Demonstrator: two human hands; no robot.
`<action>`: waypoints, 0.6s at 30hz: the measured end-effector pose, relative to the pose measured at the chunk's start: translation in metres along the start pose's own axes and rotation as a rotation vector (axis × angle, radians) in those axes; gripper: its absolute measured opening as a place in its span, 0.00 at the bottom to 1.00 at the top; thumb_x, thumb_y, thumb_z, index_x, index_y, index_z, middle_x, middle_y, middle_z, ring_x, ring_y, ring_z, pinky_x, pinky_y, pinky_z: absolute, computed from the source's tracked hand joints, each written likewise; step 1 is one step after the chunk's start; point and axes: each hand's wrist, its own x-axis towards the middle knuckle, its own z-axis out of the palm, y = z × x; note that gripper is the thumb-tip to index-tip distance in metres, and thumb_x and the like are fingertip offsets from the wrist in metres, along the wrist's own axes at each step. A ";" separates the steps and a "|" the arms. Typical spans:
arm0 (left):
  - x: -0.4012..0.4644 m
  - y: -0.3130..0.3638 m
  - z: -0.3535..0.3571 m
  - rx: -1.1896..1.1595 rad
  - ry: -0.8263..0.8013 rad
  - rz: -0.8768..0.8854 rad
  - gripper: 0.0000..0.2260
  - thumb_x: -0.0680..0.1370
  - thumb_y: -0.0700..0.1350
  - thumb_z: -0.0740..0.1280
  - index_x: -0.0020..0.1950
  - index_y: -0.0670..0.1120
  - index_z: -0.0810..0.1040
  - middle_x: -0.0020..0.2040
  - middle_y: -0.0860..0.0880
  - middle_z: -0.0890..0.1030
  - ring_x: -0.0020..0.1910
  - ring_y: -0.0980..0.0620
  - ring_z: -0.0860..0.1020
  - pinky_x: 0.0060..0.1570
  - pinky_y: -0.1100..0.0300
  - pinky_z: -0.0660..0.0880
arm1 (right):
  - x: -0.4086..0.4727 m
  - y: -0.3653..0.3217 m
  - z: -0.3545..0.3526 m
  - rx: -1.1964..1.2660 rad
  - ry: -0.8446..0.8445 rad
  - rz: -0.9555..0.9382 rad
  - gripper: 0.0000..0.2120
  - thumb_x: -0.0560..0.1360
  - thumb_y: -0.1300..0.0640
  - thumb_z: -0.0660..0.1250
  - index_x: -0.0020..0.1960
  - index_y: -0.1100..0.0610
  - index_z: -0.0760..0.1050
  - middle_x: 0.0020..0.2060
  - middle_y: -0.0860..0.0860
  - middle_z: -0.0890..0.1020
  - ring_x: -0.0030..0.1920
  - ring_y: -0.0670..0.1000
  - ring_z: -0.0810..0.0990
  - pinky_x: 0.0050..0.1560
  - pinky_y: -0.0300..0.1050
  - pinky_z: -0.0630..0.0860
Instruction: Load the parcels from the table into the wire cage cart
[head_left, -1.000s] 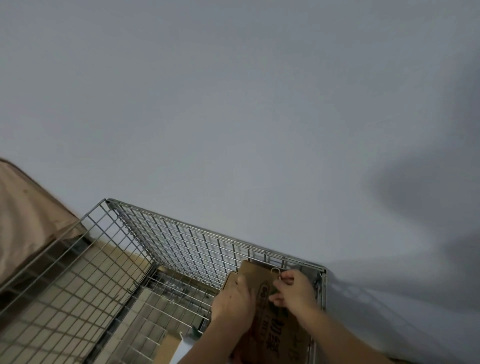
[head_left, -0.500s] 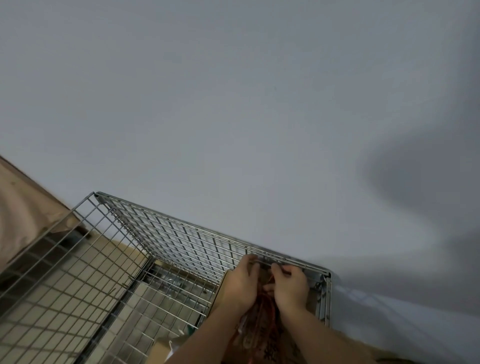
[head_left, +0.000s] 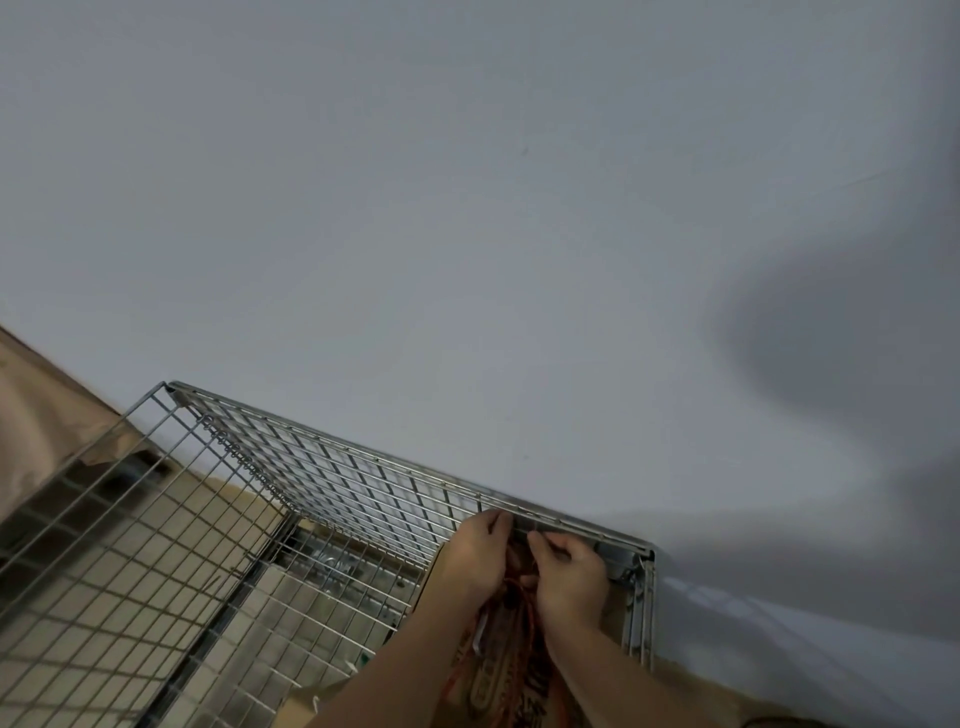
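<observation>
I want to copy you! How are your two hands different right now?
The left hand reaches further up, its fingers at the wire cage cart top rail; the right hand sits lower, pinching something small. Both hover over the cardboard parcel in the cart's corner.

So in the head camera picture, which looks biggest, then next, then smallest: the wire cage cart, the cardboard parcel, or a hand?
1. wire cage cart, by far the biggest.
2. cardboard parcel, partly hidden by the arms.
3. left hand and right hand, which look about alike.
</observation>
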 end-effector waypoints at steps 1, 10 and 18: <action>0.001 -0.001 0.000 -0.006 -0.007 -0.004 0.14 0.76 0.61 0.58 0.37 0.57 0.79 0.32 0.50 0.84 0.36 0.46 0.83 0.45 0.44 0.81 | -0.002 0.000 -0.002 0.004 -0.010 -0.004 0.03 0.75 0.64 0.75 0.48 0.62 0.85 0.37 0.54 0.86 0.29 0.51 0.85 0.27 0.39 0.79; 0.001 -0.004 0.001 -0.008 -0.025 0.001 0.15 0.76 0.62 0.59 0.39 0.55 0.78 0.29 0.48 0.82 0.32 0.44 0.82 0.42 0.40 0.80 | -0.012 0.000 -0.002 0.154 -0.025 0.111 0.08 0.73 0.67 0.77 0.50 0.61 0.81 0.40 0.58 0.87 0.27 0.53 0.81 0.32 0.46 0.79; 0.002 -0.008 0.002 0.034 -0.015 -0.009 0.18 0.72 0.68 0.56 0.41 0.59 0.79 0.31 0.54 0.82 0.36 0.46 0.83 0.43 0.41 0.81 | -0.007 -0.001 0.008 -0.039 -0.021 0.006 0.06 0.75 0.64 0.75 0.51 0.59 0.85 0.38 0.53 0.87 0.27 0.48 0.83 0.32 0.45 0.81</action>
